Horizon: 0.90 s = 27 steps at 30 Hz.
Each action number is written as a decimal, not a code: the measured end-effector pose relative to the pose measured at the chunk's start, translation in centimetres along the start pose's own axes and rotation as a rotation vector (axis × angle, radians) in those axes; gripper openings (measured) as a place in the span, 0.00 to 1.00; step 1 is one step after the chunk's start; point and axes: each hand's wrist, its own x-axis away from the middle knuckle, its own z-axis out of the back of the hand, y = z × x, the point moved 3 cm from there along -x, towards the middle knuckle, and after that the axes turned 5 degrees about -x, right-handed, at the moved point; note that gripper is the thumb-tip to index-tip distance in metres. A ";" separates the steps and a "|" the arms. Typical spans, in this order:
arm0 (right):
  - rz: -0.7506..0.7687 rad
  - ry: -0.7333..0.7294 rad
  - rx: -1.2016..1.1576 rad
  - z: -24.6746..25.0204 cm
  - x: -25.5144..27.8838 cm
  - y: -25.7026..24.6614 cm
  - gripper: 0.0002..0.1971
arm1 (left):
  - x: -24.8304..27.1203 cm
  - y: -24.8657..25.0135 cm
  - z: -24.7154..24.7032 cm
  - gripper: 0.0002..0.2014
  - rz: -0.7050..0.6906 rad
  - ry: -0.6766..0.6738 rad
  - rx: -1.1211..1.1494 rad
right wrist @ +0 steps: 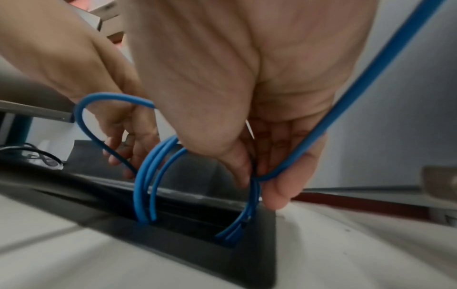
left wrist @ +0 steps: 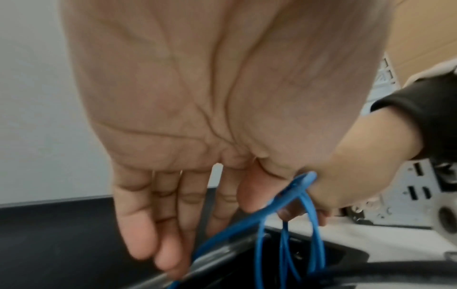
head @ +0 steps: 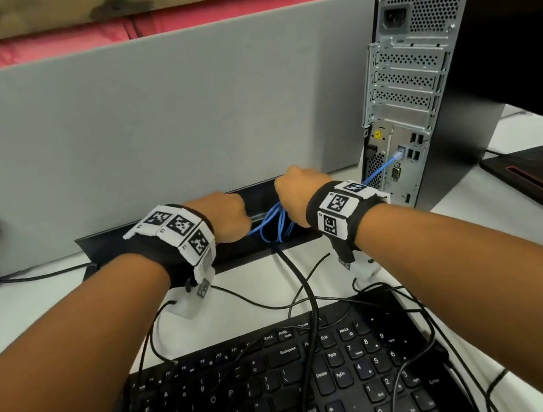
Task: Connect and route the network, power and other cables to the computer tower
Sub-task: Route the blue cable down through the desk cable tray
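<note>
Smooth blue cable [right wrist: 146,176] loops pinched in right hand [right wrist: 235,97], left hand [left wrist: 197,117] flat, fingers straight

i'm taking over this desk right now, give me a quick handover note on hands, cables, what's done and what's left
Right hand pinches the looped blue network cable over the black cable slot in the desk.
Left hand is open, fingers straight, touching the same loops.
Done: the blue cable's plug sits in the computer tower network port.
Left: tuck the slack into the slot; the power socket is empty; black cables lie loose across the keyboard.
</note>
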 end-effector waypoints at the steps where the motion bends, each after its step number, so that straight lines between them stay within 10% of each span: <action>1: -0.010 -0.002 0.000 0.0 -0.2 0.0 0.03 | 0.1 0.3 0.1 0.17 0.005 0.020 0.022; 8: -0.024 0.009 -0.048 -0.4 -0.7 0.8 0.13 | 0.3 0.7 -1.0 0.45 0.007 -0.095 0.287; 12: -0.014 -0.002 -0.120 -0.7 -1.1 1.5 0.01 | -0.2 1.1 -1.3 0.32 -0.145 -0.059 0.206; 27: 0.003 -0.194 -0.013 -2.1 -0.9 2.1 0.09 | -3.9 4.0 -1.9 0.14 -0.203 -0.100 0.335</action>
